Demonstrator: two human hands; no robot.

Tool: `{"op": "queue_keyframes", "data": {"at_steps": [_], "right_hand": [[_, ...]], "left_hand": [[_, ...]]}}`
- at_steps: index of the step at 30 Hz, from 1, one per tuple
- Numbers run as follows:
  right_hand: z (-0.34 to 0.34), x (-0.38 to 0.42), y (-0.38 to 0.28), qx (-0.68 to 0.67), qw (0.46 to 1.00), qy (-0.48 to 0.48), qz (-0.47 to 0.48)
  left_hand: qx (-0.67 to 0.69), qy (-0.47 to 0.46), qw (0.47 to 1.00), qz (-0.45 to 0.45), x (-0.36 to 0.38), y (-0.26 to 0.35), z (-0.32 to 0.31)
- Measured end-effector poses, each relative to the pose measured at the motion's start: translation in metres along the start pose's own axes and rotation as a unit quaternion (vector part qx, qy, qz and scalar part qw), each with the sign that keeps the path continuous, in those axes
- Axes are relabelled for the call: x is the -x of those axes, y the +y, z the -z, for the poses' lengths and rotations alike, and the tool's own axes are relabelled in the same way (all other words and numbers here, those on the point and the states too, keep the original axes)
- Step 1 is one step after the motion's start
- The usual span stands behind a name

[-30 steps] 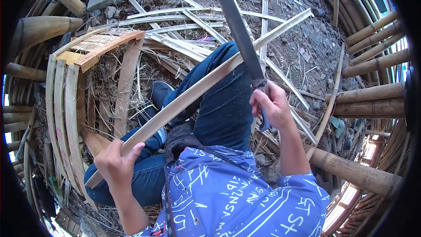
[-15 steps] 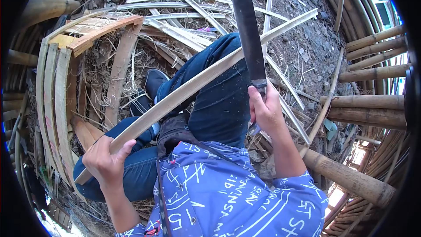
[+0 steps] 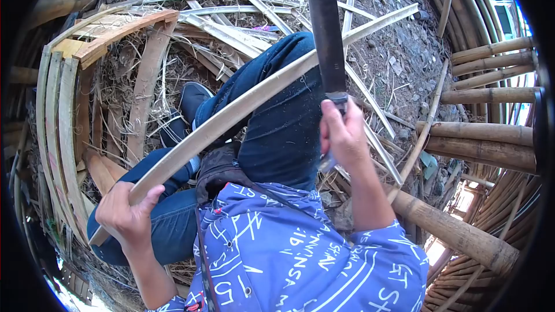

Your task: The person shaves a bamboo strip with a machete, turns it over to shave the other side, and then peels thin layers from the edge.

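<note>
A long pale bamboo strip (image 3: pixel 231 117) runs slantwise across my legs, from the lower left to the upper right. Near its lower end my left hand (image 3: pixel 128 211) is wrapped round it, thumb on top. My right hand (image 3: pixel 345 133) grips the handle of a large machete (image 3: pixel 327 29), whose dark blade points up, away from me. The blade crosses over the strip and hides a short part of it; whether the two touch I cannot tell.
A wooden frame with slats (image 3: pixel 66 133) stands at the left. Several split strips (image 3: pixel 266 8) lie on the ground ahead. Bamboo poles (image 3: pixel 491 136) are stacked at the right, and a thick pole (image 3: pixel 457 228) lies at the lower right. Shavings litter the ground.
The whole view has shifted slightly. My right hand and the machete have moved a little up and left in the picture. Both hands keep their hold.
</note>
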State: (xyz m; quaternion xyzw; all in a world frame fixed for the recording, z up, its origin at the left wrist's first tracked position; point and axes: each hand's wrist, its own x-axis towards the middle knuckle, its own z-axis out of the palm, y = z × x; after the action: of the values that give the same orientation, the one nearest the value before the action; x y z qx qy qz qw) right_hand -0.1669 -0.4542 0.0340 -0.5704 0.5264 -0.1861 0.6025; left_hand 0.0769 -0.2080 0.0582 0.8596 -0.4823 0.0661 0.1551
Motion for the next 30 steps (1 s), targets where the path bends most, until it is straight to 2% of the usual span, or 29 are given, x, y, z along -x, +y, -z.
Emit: {"op": "queue_keyframes", "data": {"at_steps": [4, 6, 11, 14, 17, 18, 19, 21, 25, 27, 29, 30], "right_hand": [[0.0, 0.006, -0.001, -0.003, 1.0, 0.002, 0.006], [0.008, 0.008, -0.005, 0.029, 0.999, -0.035, 0.02], [-0.004, 0.003, 0.002, -0.018, 1.0, -0.01, 0.01], [-0.012, 0.018, 0.001, 0.002, 0.998, -0.067, 0.003], [0.001, 0.008, -0.002, 0.075, 0.995, -0.03, 0.055], [0.002, 0.003, -0.005, 0.033, 0.999, 0.0, 0.016], [-0.001, 0.0, -0.003, 0.006, 0.999, 0.023, 0.023], [-0.015, 0.007, -0.002, 0.007, 1.0, 0.011, 0.029], [0.002, 0.008, 0.007, 0.127, 0.988, -0.013, 0.084], [0.003, 0.003, -0.008, 0.113, 0.993, 0.032, 0.013], [-0.012, 0.007, -0.014, 0.041, 0.999, 0.03, -0.018], [-0.017, 0.011, -0.004, 0.07, 0.997, 0.003, 0.019]], "left_hand": [[-0.009, -0.004, 1.0, 0.002, 0.002, -0.002, 0.003], [-0.011, 0.0, 1.0, -0.001, 0.004, -0.001, 0.003], [-0.009, 0.0, 1.0, 0.007, 0.006, -0.004, 0.002], [-0.015, -0.004, 1.0, 0.009, 0.009, -0.007, 0.003], [-0.009, -0.009, 1.0, 0.002, 0.01, -0.009, 0.003], [-0.006, -0.006, 1.0, 0.002, 0.012, -0.009, 0.003], [-0.007, -0.007, 1.0, 0.008, 0.013, -0.009, 0.003], [-0.016, 0.013, 1.0, 0.006, 0.01, -0.009, 0.0], [-0.005, -0.013, 1.0, 0.006, 0.013, -0.012, 0.005], [-0.004, -0.015, 1.0, 0.002, 0.011, -0.011, 0.006], [-0.006, -0.021, 1.0, 0.007, 0.015, -0.009, 0.006], [-0.005, -0.01, 1.0, 0.013, 0.013, -0.009, 0.005]]}}
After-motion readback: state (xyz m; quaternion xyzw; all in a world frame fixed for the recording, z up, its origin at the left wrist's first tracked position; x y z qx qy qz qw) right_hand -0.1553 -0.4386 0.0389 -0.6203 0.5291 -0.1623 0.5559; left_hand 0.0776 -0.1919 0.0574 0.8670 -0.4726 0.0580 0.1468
